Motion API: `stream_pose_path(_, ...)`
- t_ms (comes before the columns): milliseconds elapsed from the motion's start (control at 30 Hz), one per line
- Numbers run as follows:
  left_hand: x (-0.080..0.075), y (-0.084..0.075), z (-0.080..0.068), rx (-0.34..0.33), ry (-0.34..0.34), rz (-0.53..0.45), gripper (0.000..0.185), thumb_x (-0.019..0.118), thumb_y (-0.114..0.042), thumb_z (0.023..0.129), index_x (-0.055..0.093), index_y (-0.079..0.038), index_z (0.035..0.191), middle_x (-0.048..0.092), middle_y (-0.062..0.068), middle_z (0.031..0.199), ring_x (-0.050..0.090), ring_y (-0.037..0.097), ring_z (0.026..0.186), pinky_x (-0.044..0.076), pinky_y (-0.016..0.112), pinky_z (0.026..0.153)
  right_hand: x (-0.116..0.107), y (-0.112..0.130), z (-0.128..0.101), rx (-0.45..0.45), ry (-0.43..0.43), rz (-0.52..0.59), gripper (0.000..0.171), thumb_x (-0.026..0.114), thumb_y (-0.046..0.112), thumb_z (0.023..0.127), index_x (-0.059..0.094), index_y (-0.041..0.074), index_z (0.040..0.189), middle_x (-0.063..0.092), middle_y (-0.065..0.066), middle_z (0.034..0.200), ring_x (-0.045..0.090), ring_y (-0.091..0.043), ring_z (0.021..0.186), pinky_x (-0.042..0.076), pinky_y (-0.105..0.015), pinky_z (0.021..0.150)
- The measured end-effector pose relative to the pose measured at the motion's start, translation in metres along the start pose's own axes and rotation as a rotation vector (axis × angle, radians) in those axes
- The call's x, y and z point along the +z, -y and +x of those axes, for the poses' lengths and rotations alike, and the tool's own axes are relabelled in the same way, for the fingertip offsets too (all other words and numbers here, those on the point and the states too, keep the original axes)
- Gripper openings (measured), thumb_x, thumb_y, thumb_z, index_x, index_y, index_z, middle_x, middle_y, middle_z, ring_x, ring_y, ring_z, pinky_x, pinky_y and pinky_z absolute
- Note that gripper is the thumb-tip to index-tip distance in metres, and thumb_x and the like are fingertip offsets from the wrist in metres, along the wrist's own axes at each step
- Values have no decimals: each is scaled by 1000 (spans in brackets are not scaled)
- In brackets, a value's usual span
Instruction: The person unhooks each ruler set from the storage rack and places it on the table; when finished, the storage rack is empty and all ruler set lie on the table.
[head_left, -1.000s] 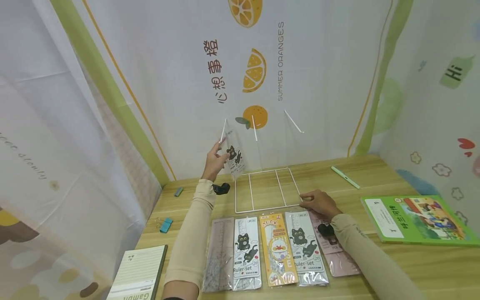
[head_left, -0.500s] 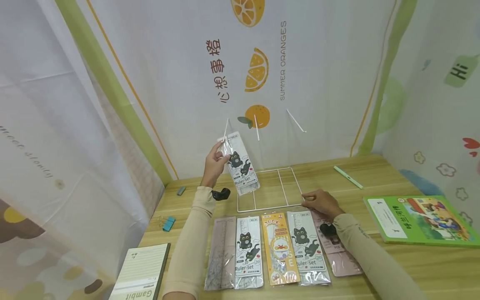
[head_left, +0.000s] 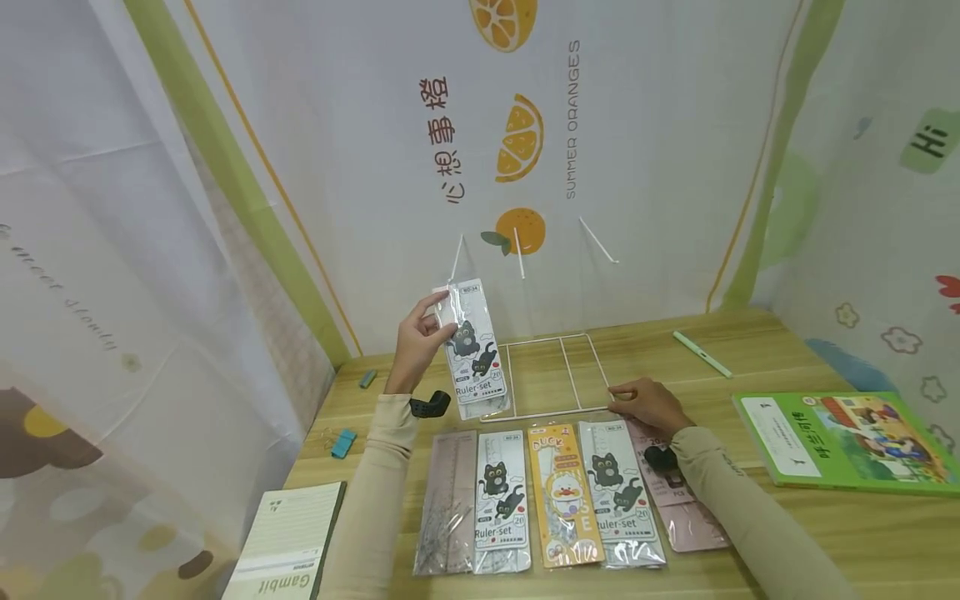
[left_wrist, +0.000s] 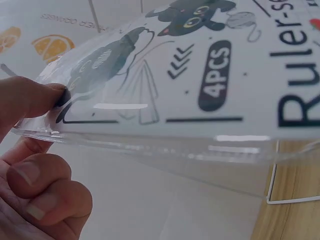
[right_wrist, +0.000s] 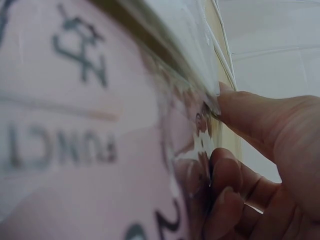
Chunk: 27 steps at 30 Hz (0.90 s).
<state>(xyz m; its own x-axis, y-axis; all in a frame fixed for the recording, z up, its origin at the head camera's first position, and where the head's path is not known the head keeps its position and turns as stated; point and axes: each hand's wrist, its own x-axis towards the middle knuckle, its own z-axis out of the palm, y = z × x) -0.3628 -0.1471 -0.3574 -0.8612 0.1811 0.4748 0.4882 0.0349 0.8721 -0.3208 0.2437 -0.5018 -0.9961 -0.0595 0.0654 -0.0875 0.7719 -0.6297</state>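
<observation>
My left hand [head_left: 420, 340] pinches a clear-bagged ruler set [head_left: 474, 354] with black cats on its white card, thumb on the front. The pack hangs tilted over the left part of a white wire rack [head_left: 536, 415], its top edge close below the tip of the left white prong [head_left: 457, 257]. In the left wrist view the bagged ruler set [left_wrist: 165, 95] bends outward from the thumb. My right hand [head_left: 648, 406] holds the rack's right front corner between thumb and fingers. In the right wrist view, the right hand [right_wrist: 270, 150] is beside a pink pack [right_wrist: 100, 135].
Packs lie in a row before the rack: a pink ruler pack [head_left: 444, 508], cat ruler sets [head_left: 502, 500], a yellow duck pack [head_left: 564, 500]. A notebook [head_left: 281, 542] and teal binder clip [head_left: 343, 443] are left; a green book [head_left: 847, 437] and green pen [head_left: 702, 354] are right.
The ruler set has turned its printed front into view, then come down and nearer, away from the left prong, with the left hand. The right hand stays at the rack's corner.
</observation>
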Motion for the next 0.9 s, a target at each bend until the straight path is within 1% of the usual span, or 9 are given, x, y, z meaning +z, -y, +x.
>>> stream_pose_path(133, -6, -5, -9, 37, 11, 23, 58, 68, 9, 90, 53, -5, 143, 68, 35, 104, 67, 12, 72, 56, 21, 68, 3, 0, 1, 13, 0, 6, 50, 79, 36, 86, 70, 8, 126, 67, -28, 120, 64, -30, 93, 50, -40, 71)
stream_pose_path(233, -13, -8, -20, 54, 17, 8, 55, 69, 8, 90, 54, -3, 141, 74, 20, 99, 69, 9, 74, 56, 21, 68, 5, 0, 1, 16, 5, 12, 51, 79, 37, 86, 70, 8, 127, 66, -29, 122, 65, -34, 97, 52, -43, 74)
stream_pose_path(267, -15, -9, -24, 63, 15, 2, 53, 69, 8, 89, 55, -1, 140, 73, 15, 92, 67, 7, 70, 54, 19, 65, 6, 0, 0, 15, 4, 10, 51, 79, 37, 86, 70, 8, 127, 66, -29, 122, 66, -36, 100, 52, -44, 75)
stream_pose_path(367, -21, -13, -33, 83, -10, -14, 49, 70, 7, 89, 56, 3, 136, 60, -5, 69, 52, 1, 56, 43, 14, 53, 6, 1, 0, 3, -4, -3, 50, 79, 37, 86, 71, 9, 126, 67, -29, 121, 66, -39, 102, 53, -46, 77)
stream_pose_path(400, -22, -15, -34, 89, -21, -19, 48, 70, 7, 89, 57, 3, 135, 53, -7, 65, 46, 1, 53, 38, 14, 51, 5, 2, 0, -2, -7, -12, 50, 79, 37, 86, 71, 9, 125, 67, -29, 121, 67, -40, 103, 53, -46, 77)
stream_pose_path(467, -24, -19, -36, 95, -40, -27, 47, 71, 8, 88, 58, 5, 134, 48, -6, 62, 41, 2, 51, 36, 15, 49, 4, 3, 1, -3, -10, -21, 50, 79, 37, 86, 71, 8, 125, 67, -30, 121, 66, -41, 103, 53, -48, 78)
stream_pose_path(633, -29, -26, -37, 70, -49, -69, 49, 70, 8, 89, 55, 5, 136, 62, -3, 71, 56, 5, 61, 49, 17, 59, 4, 5, 1, 14, -1, -24, 51, 78, 39, 86, 70, 8, 126, 64, -31, 125, 64, -46, 108, 53, -52, 82)
stream_pose_path(800, -40, -27, -49, 46, -32, -56, 50, 69, 8, 89, 55, 4, 137, 62, -3, 70, 53, 6, 60, 46, 16, 57, 7, 6, 2, 28, 12, -7, 51, 78, 38, 86, 70, 8, 127, 64, -31, 126, 65, -43, 107, 53, -50, 82)
stream_pose_path(900, -50, -21, -59, -6, -22, -25, 50, 71, 4, 90, 56, 3, 137, 64, -3, 71, 51, 4, 57, 44, 17, 55, 7, 8, 2, 31, 10, 0, 51, 78, 37, 87, 69, 8, 128, 63, -30, 128, 64, -44, 109, 52, -51, 83)
